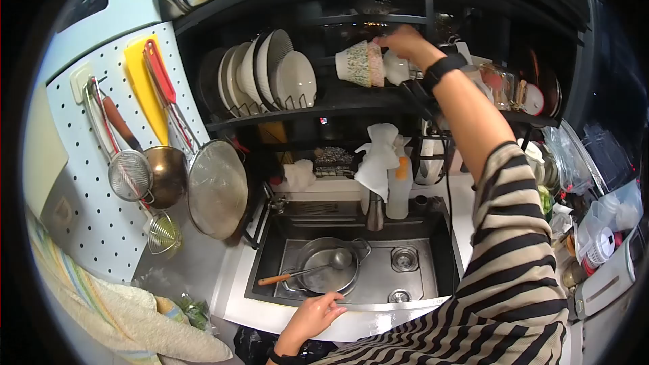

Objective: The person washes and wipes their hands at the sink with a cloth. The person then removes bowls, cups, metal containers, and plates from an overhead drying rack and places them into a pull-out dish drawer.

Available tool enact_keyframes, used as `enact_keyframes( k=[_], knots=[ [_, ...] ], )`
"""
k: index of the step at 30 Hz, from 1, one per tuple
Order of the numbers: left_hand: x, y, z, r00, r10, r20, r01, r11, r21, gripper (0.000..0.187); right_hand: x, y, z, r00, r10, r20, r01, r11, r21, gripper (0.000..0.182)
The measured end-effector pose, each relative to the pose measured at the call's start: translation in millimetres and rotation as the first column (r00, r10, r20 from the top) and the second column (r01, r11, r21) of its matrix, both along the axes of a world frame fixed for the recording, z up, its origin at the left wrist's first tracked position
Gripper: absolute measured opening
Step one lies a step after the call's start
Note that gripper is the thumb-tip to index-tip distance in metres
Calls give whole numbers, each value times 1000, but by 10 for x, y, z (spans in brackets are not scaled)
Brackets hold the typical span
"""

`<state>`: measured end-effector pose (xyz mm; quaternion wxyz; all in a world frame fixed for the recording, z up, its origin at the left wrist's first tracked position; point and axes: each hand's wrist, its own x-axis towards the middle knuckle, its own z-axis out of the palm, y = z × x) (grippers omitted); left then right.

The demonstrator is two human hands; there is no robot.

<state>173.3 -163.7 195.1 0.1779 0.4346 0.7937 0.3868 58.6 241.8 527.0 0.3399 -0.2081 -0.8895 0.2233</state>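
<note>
My right hand (407, 45) reaches up to the black dish shelf, its fingers closed at the rim of a pink floral cup (375, 63). That cup lies on its side, nested with a cup in a yellow-green floral pattern (354, 65). A white cup (395, 67) sits just below the hand. Down at the sink's front edge, my left hand (314, 319) is empty, with its fingers loosely apart. Beyond it in the sink (385, 250) stands a metal pot (312, 282). A ladle (340, 259) with a wooden handle lies across the pot.
Plates and bowls (295, 80) stand in a rack on the shelf's left. Strainers (218, 188) and utensils hang from a white pegboard (67, 216). Behind the faucet (375, 213) are a bottle (400, 186) and a white cloth (378, 162). A towel (101, 297) hangs at lower left.
</note>
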Motion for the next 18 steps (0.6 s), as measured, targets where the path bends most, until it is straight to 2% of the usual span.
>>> enact_keyframes(
  k=[1,2,3,5,7,9,11,14,16,18],
  knots=[
    [5,-66,-3,1000,25,9,-24,1000,-16,31,-133,-18,13,999,-32,42,31,999,40,45],
    [12,-135,-15,998,58,12,-58,997,-42,31,-131,-188,38,990,-116,79,116,993,7,43],
    [20,-205,-35,996,91,13,-90,994,-69,31,-363,-54,-24,1000,-16,4,17,981,-194,44],
    [37,-330,-94,989,146,23,-143,985,-97,31,-937,415,-233,973,131,-188,-213,817,-536,45],
    [51,-425,-144,981,188,40,-183,978,-103,31,-989,448,-227,981,180,-70,-193,879,-436,41],
    [97,-478,-120,975,211,68,-205,974,-94,29,-1113,420,-210,997,74,38,-53,918,-394,36],
    [144,-501,-80,969,237,67,-233,971,-61,27,-1390,653,-300,986,159,56,-130,930,-342,31],
    [179,-506,-32,946,296,134,-285,953,-100,26,-1638,886,-405,982,184,-51,-190,945,-265,30],
    [194,-501,-35,951,291,107,-282,955,-95,26,-1635,916,-450,966,195,-168,-235,936,-261,29],
    [144,-511,-108,972,233,29,-232,972,-28,26,-1465,983,-543,943,261,-205,-264,965,15,29]
  ],
)
